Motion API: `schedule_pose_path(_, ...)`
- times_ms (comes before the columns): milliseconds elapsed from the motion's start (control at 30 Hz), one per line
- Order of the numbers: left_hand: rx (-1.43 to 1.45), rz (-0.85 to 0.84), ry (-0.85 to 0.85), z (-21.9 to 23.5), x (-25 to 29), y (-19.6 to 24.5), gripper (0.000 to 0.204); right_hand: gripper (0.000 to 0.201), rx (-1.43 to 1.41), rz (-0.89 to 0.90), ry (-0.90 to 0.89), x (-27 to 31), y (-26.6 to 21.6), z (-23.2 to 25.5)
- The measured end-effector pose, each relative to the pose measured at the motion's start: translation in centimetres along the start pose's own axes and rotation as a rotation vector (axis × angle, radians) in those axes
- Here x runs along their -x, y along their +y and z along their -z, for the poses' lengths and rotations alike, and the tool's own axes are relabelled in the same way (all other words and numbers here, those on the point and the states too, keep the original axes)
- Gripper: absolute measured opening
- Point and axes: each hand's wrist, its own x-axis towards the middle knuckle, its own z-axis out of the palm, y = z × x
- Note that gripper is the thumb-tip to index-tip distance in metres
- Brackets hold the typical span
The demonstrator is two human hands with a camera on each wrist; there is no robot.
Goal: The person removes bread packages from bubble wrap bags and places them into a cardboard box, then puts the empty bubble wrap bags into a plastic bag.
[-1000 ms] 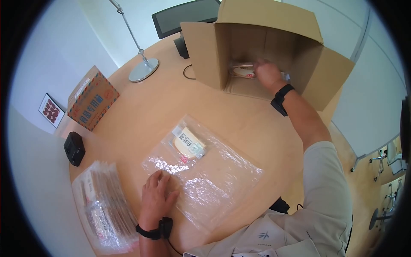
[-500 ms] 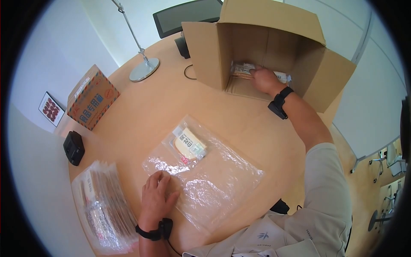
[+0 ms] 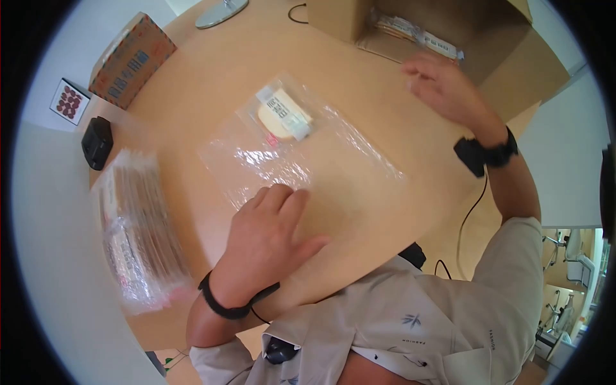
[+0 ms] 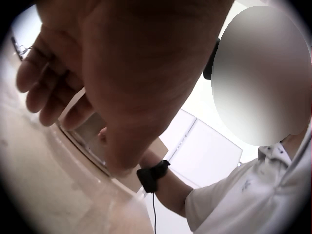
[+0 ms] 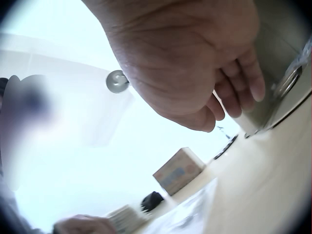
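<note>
A clear plastic bag (image 3: pixel 301 160) lay flat on the round wooden table (image 3: pixel 212 77), its long axis running from the far left toward the near right, with a small labelled packet (image 3: pixel 285 114) inside at its far end. The left hand (image 3: pixel 266 240) rested palm down on the near edge of the bag, fingers straight and slightly spread, pressing it to the table and gripping nothing. The right hand (image 3: pixel 443 86) hovered above the table in front of the open cardboard box (image 3: pixel 507 64), fingers loosely curled and empty. In the head view, flat packets (image 3: pixel 417 35) lay on the box floor, just beyond that hand. To the left a stack of bagged packets (image 3: pixel 138 224) sat at the table edge, well apart from the bag, with a small black device (image 3: pixel 96 141) and a printed carton (image 3: pixel 131 61) farther back, and a lamp base (image 3: pixel 221 11) at the far rim. The left wrist view was mostly filled by the palm, showing only the box and the right forearm's wristband (image 4: pixel 152 175) past it. The right wrist view showed the curled fingers (image 5: pixel 239 87) holding nothing, plus the carton (image 5: pixel 180 170) and the bag's corner (image 5: pixel 195 209) from low down.
</note>
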Motion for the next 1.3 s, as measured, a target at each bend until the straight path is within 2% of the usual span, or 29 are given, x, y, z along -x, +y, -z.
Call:
schedule_pose_path(33,-0.017,0.004,-0.02,-0.7,-0.4,0.8,0.059,0.03,-0.059,0.021,-0.091,1.4,-2.3,0.7)
schedule_pose_path(67,-0.025,0.008,-0.017,-1.8,-0.6,0.9,0.048,0.026,-0.12,0.044,-0.18,2.8,-4.1,0.9)
schedule_pose_path(133,-0.034,0.031,-0.087,-3.7,-0.4,0.3,0.042,0.019,-0.145,0.276,-0.212,5.2,-6.2,0.8)
schedule_pose_path(167,-0.049,0.052,-0.153,-4.4,-0.4,-0.1,0.035,0.019,-0.14,0.276,-0.202,6.2,-7.3,0.7)
schedule_pose_path(233,-0.053,0.056,-0.146,-4.8,-0.2,-0.4,0.03,0.016,-0.279,0.28,-0.407,8.1,-9.3,0.2)
schedule_pose_path(267,-0.048,0.059,-0.138,-4.9,-0.3,-0.6,0.025,0.016,-0.266,0.271,-0.392,8.7,-10.0,-0.2)
schedule_pose_path(333,-0.038,0.048,-0.136,-5.4,-0.5,-1.2,0.023,0.014,-0.305,0.314,-0.501,9.5,-10.9,-1.0)
schedule_pose_path(400,-0.027,0.047,-0.14,-5.1,-0.4,-0.5,0.022,0.015,-0.295,0.327,-0.492,9.7,-11.8,-1.8)
schedule_pose_path(467,0.067,0.044,-0.06,-3.8,0.0,0.5,0.019,0.015,-0.295,0.355,-0.488,9.9,-12.2,-2.5)
schedule_pose_path(567,-0.053,0.063,-0.109,-3.8,0.7,0.9,0.018,0.015,-0.276,0.389,-0.473,9.9,-12.5,-3.0)
schedule_pose_path(633,-0.047,0.065,-0.108,-4.7,0.6,0.3,0.018,0.015,-0.159,0.367,-0.49,10.0,-12.6,-3.3)
schedule_pose_path(800,0.044,0.074,-0.094,-4.8,0.8,-1.0,0.017,0.014,-0.138,0.379,-0.479,10.7,-13.3,-3.5)
schedule_pose_path(867,0.172,0.0,-0.018,-4.3,0.8,-1.7,0.013,0.013,-0.136,0.378,-0.488,10.7,-14.1,-3.3)
schedule_pose_path(1033,0.321,0.051,0.109,-2.8,0.6,-1.5,0.008,0.012,-0.347,0.468,-0.359,10.3,-16.6,-2.6)
schedule_pose_path(1167,0.498,0.078,0.272,-2.3,0.6,-0.7,0.007,0.017,-0.283,0.464,-0.351,9.4,-17.9,-3.4)
schedule_pose_path(1233,0.516,0.057,0.327,-2.5,0.5,-0.2,0.006,0.021,-0.148,0.347,-0.244,8.2,-18.0,-5.0)
schedule_pose_path(1267,0.54,0.035,0.376,-2.5,0.3,0.0,0.006,0.021,-0.145,0.36,-0.234,7.4,-17.8,-5.9)
schedule_pose_path(1300,0.526,0.029,0.382,-2.5,0.2,0.2,0.006,0.023,-0.071,0.3,-0.229,6.5,-17.5,-7.0)
